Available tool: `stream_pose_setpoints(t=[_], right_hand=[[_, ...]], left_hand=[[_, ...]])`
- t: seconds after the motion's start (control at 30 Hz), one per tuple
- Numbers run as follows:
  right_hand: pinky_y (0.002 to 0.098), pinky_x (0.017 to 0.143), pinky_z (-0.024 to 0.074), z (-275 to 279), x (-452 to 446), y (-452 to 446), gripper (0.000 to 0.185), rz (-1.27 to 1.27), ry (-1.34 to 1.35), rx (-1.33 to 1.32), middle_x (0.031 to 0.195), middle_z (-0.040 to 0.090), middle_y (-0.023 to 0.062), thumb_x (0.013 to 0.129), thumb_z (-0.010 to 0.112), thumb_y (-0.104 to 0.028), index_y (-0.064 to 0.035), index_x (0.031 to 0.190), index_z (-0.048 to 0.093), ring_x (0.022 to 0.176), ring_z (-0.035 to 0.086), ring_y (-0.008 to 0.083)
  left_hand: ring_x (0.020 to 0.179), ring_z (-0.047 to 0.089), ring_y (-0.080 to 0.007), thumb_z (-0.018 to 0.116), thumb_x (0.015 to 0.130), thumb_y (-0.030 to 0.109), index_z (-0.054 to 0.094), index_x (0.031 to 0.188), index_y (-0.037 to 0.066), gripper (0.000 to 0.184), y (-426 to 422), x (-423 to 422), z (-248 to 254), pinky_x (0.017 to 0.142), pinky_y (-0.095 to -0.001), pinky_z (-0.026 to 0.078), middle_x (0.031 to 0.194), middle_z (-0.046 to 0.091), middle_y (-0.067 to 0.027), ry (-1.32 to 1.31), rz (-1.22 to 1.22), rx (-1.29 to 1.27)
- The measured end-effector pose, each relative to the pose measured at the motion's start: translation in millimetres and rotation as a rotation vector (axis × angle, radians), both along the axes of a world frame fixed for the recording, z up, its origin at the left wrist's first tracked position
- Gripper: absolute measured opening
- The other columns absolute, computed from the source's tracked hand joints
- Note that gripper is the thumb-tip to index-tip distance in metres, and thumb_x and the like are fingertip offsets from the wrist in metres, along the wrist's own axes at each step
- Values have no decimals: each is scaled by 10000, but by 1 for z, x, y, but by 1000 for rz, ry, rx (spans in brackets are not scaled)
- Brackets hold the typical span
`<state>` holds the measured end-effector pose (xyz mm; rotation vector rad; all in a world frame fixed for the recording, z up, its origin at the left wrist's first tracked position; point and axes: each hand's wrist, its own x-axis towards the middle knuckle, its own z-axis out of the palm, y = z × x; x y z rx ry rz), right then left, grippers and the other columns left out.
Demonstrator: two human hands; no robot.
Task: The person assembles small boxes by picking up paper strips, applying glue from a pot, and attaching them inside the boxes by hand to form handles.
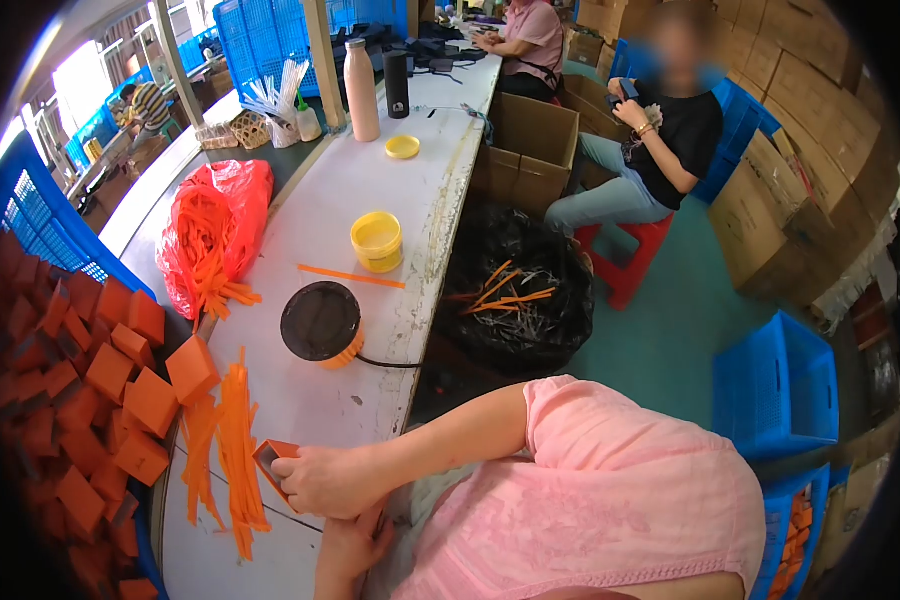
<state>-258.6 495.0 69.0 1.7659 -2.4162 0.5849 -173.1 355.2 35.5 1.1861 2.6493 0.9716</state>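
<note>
My right hand (330,482) is closed on a small orange box (273,468) with a dark grey inside, near the table's front edge. Just below it, my left hand (352,546) has its fingers curled, partly hidden by the right one; what it holds cannot be made out. Left of the box, loose orange strips (236,450) lie in a bunch on the white table (315,215). A heap of orange boxes (110,370) fills a blue crate (45,215) at the far left. One orange box (192,370) sits beside the strips.
Beyond my hands are a round dark-topped device (321,322) with a cable, a yellow tub (376,242), a red bag of strips (215,225) and a bottle (361,92). A black waste bag (520,300) stands beside the table. A seated person (670,135) holds a dark item.
</note>
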Motion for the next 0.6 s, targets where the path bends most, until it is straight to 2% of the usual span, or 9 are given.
stream_pose_setpoints(t=[0.07, 0.6], right_hand=[[307, 732, 450, -3, 0, -1, 142, 1, 0, 3, 903, 610, -26, 822, 639, -231, -122, 876, 712, 1017, 482, 203], [313, 738, 456, -6, 2, -4, 148, -13, -28, -31, 892, 626, -17, 814, 643, -236, -115, 862, 714, 1002, 485, 209]], left_hand=[[1106, 630, -400, 723, 726, 89, 610, 1307, 58, 593, 0, 0, 2, 941, -458, 514, 1229, 638, -208, -23, -5, -20], [1123, 620, -405, 738, 731, 109, 597, 1313, 64, 601, -1, 2, -2, 952, -466, 504, 1226, 648, -194, -2, -15, 23]])
